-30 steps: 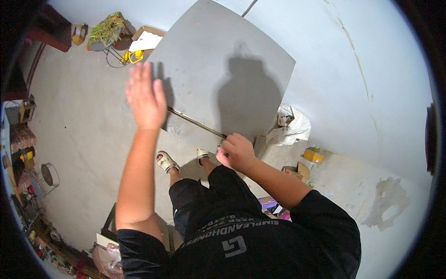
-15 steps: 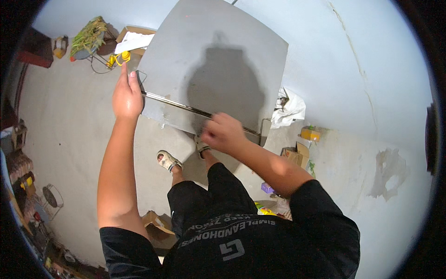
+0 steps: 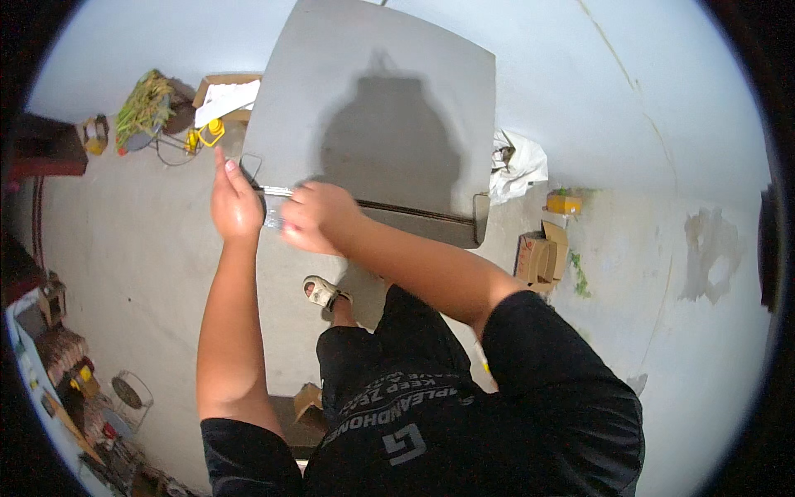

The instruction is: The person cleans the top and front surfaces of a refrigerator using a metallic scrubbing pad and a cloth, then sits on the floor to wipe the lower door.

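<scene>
A large grey panel (image 3: 286, 108), like a folding table top, stands in front of me with a dark shadow across it. A thin metal bar (image 3: 397, 209) runs across its near part, with a bent wire loop (image 3: 480, 203) at the right end. My left hand (image 3: 233, 203) rests against the panel's left edge, with its index finger and thumb stretched out. Close beside it, my right hand (image 3: 319, 217) is closed at the bar's left end, slightly blurred. What its fingers hold is hidden. Something shiny and clear (image 3: 272, 214) shows between the two hands.
Beyond the panel's left side lie a carton with white sheets (image 3: 228, 98), a yellow-handled object (image 3: 212, 132) and a bundle of green stalks (image 3: 145, 108). To the right are a white bag (image 3: 522, 170) and an opened cardboard box (image 3: 542, 255) near the pale wall.
My right hand has slid left along the bar, from its right part to near my left hand. The view has shifted, and the panel sits slightly more to the left.
</scene>
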`<state>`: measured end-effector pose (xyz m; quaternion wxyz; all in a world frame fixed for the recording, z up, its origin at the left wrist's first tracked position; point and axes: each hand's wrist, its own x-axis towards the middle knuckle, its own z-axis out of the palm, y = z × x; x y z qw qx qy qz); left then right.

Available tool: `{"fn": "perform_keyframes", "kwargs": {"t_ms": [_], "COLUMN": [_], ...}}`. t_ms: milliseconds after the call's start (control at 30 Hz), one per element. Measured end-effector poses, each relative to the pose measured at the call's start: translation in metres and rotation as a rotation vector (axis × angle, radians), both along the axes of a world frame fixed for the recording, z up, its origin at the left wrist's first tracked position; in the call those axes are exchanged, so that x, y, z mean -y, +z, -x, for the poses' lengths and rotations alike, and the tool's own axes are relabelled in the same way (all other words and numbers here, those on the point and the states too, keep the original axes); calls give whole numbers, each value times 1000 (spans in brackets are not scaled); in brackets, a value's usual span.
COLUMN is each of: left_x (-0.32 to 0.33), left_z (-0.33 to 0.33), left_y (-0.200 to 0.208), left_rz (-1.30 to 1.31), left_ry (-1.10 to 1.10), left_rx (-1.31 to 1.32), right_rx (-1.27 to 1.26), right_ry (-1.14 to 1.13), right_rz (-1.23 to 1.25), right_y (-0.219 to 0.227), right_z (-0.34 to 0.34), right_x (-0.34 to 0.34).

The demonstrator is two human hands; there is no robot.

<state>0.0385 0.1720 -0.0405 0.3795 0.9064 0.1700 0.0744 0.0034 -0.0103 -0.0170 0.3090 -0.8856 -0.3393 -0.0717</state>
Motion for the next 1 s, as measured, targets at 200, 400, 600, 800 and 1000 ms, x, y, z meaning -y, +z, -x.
{"fn": "perform_keyframes", "kwargs": {"t_ms": [200, 400, 600, 800, 1000], "left_x": [2, 6, -10, -3, -5], "left_z": [3, -2, -3, 2, -5], "left_y": [18, 0, -10, 7, -21], "left_rz": [1, 63, 86, 18, 108], "left_ry": [9, -19, -14, 19, -26], "left_rx": [-99, -69, -61, -80, -69], "right_rx": [-16, 4, -25, -15, -43], "right_ry": [-60, -30, -66, -118, -34], "right_rz": [163, 15, 91, 199, 107], "right_y": [20, 0, 3, 23, -6], "right_z": [45, -9, 21, 50, 0], "right_x": [132, -10, 53, 138, -7]}}
